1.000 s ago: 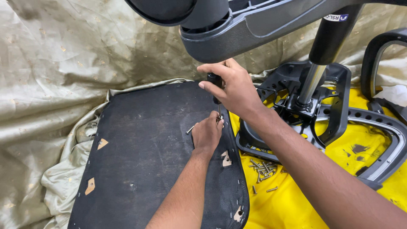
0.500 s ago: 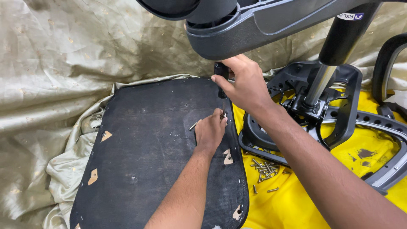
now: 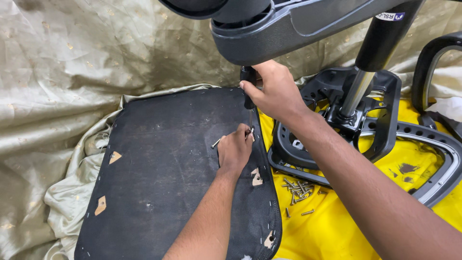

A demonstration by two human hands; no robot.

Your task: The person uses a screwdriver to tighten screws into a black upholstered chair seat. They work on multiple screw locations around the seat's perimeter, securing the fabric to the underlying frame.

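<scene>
The black-handled screwdriver (image 3: 249,86) now stands upright near the top centre of the frame, at the right edge of the black fabric-covered seat panel (image 3: 173,168); a second ago it was barely visible under the right hand (image 3: 276,91), which then sat lower and further left. That hand has moved up and right and is closed around the handle. The tool's long axis runs close to vertical in the picture, handle at the top, thin metal shaft pointing down to the left hand (image 3: 234,150). The left hand has stayed in place on the panel, its fingertips (image 3: 249,132) pinched at the shaft's tip, apparently steadying a small screw; a second screw (image 3: 215,143) juts out beside its knuckles. So the tip looks freshly seated for driving. Loose screws (image 3: 298,187) lie on the yellow sheet (image 3: 332,231) at lower right.
</scene>
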